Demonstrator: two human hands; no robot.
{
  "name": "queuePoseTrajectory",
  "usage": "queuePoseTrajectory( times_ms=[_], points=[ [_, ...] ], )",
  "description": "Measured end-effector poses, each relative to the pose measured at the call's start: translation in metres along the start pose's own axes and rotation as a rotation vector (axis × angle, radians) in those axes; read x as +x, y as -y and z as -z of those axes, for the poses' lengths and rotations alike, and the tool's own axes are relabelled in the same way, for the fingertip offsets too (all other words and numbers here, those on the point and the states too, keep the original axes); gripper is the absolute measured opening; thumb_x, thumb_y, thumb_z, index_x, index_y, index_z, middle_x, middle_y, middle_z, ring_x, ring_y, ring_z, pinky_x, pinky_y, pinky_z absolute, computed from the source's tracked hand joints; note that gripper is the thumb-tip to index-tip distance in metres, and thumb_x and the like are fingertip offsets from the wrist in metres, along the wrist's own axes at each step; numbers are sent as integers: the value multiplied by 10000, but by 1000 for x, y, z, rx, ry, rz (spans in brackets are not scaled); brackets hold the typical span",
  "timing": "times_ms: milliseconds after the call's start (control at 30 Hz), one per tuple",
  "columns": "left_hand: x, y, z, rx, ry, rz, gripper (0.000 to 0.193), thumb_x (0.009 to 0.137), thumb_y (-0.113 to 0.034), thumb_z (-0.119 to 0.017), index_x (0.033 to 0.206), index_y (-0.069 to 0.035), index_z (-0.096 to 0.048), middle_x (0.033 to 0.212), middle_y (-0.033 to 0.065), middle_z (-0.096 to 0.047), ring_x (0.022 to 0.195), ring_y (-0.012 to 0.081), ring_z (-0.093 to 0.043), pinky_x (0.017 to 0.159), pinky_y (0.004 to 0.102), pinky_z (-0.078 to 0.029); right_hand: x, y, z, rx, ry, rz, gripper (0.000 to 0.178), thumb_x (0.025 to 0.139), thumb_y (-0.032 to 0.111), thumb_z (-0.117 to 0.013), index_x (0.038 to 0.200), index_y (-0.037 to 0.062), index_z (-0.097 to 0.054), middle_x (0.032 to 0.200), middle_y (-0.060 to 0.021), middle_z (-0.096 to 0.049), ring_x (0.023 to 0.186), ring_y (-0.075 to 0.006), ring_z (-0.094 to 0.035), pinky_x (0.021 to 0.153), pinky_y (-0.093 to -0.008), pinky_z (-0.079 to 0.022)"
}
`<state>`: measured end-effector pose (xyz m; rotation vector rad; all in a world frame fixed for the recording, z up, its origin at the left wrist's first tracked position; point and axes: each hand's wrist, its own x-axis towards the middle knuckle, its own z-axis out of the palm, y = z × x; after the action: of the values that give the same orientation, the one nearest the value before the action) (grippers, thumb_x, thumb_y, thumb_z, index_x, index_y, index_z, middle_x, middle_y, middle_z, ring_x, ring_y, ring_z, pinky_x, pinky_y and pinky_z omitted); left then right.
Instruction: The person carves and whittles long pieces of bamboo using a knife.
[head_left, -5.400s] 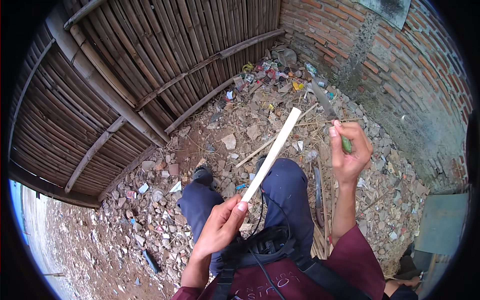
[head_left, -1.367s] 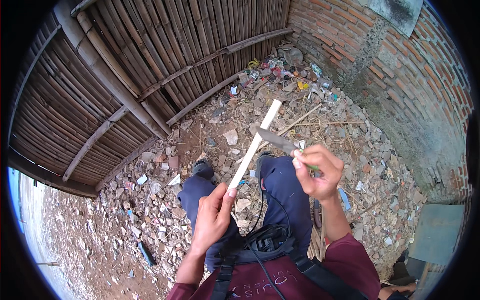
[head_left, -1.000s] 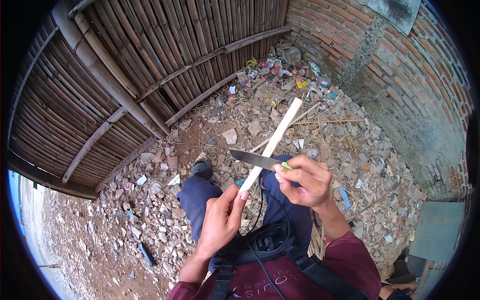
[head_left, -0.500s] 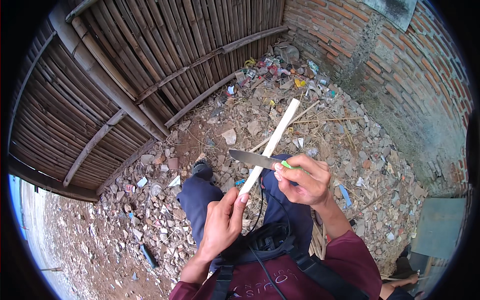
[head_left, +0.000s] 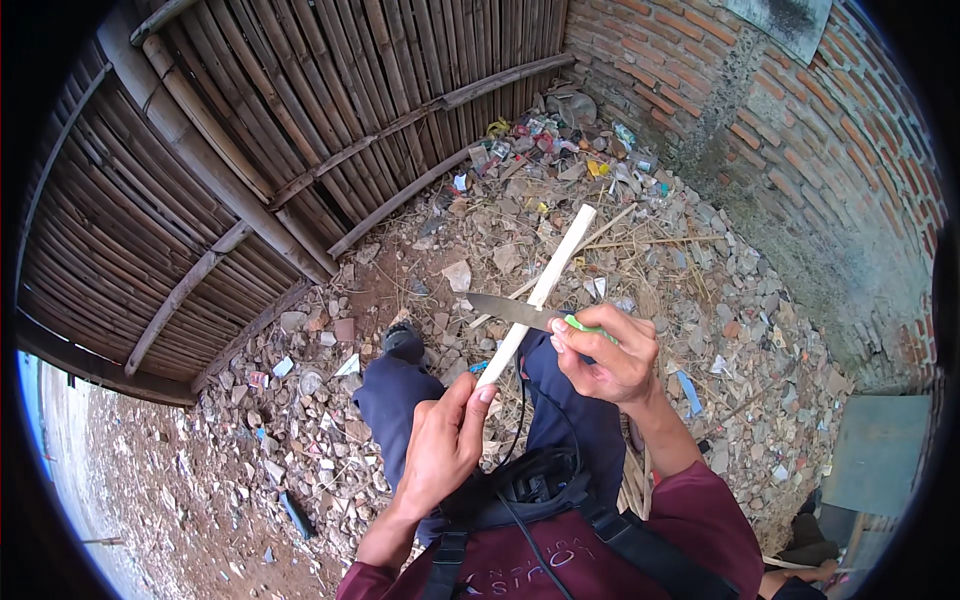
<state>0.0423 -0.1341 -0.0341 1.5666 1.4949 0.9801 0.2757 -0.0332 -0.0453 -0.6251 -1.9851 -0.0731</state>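
Note:
My left hand (head_left: 443,440) is closed around the near end of a pale, flat wooden stick (head_left: 562,256). The stick slants away from me, up and to the right, its far end free in the air. In my right hand (head_left: 612,352) is a knife (head_left: 505,308) with a green handle, my fingers wrapped round the grip. Its dark blade lies across the middle of the stick and points left. Blade and stick appear to touch. Most of the handle is hidden by my fingers.
Rubble and bits of litter (head_left: 550,135) cover the ground. A bamboo wall (head_left: 330,110) rises at the left, a brick wall (head_left: 780,150) at the right. Thin sticks (head_left: 635,485) lie beside my right leg. Part of another person (head_left: 805,560) shows at the lower right.
The stick's far end has dipped slightly, toward me and to the left. Knife and right hand have shifted only a little; both hands keep their hold.

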Motion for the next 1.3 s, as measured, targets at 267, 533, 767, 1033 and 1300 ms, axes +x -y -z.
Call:
queuePoseTrajectory(
  times_ms=[267,533,767,1033,1300],
  points=[
    [-21,20,10,11,1,58,333,1143,-193,-570,874,0,-537,582,99,-434,503,179,-398,512,379,-329,-5,-85,31,-305,-266,-325,138,888,-8,-800,1019,36,-785,860,-50,-721,668,-144,-682,539,-299,-518],
    [-15,30,12,-16,-62,100,313,1137,-188,-589,898,11,-560,591,120,-447,525,162,-374,516,387,-344,-21,-42,27,42,-226,-427,139,901,-36,-776,1038,-21,-760,918,-122,-766,765,-151,-734,642,-290,-561],
    [-5,9,4,35,-70,-5,271,1120,-169,-623,917,4,-572,574,146,-464,464,262,-409,490,405,-345,2,23,-2,134,7,-149,210,846,-12,-819,1045,51,-796,873,-64,-738,693,-181,-737,565,-311,-574],
    [-3,-4,0,51,-64,-46,237,1110,-149,-631,932,1,-584,606,173,-542,486,331,-543,506,419,-398,-1,28,-7,140,124,-58,248,825,38,-834,1067,88,-812,859,-24,-695,657,-173,-687,533,-314,-543],
    [-5,-5,-5,55,-107,-96,221,1104,-120,-632,924,3,-599,599,154,-521,510,266,-498,506,398,-388,-1,33,-6,102,105,-64,191,824,48,-838,1006,90,-799,826,-18,-661,652,-171,-676,521,-315,-527]
  ],
)
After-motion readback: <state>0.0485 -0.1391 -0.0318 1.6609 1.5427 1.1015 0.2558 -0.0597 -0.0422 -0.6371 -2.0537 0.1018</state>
